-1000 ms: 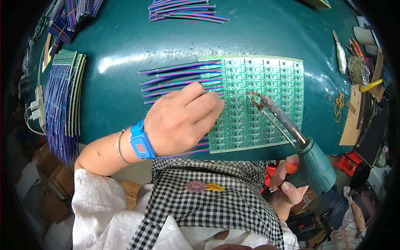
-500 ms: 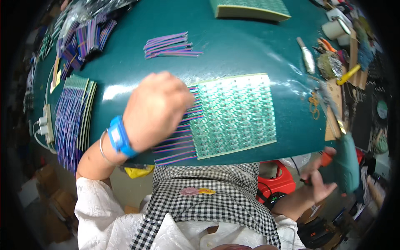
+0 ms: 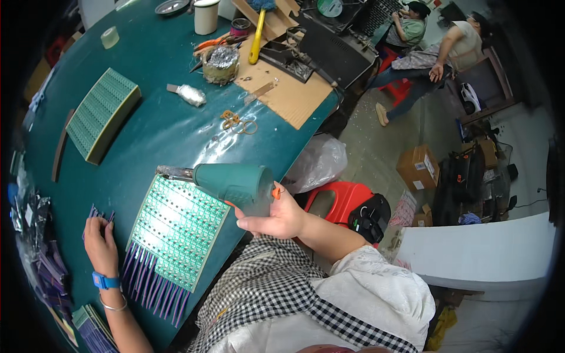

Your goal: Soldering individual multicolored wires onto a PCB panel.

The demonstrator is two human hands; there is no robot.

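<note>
R hand wrapped round handle of green soldering gun; gun's metal tip is over far corner of circuit panel, can't tell if touching. Panel lies flat on bench, close by near edge, w/ row of purple-blue wires sticking out its L side.

L hand is farther out, fingers bent over small pile of loose wires; can't tell if pinching any. Blue wristband + metal bangle on L wrist.

Stack of green boards sits btwn panel & far edge. Twd R end: rubber bands, blade w/ wrapped handle, foil-topped pot, yellow-handled brush, white mug; cardboard sheet nr near edge there. Twd L end: wired boards, wire bundles. Red stool on floor off near edge.
</note>
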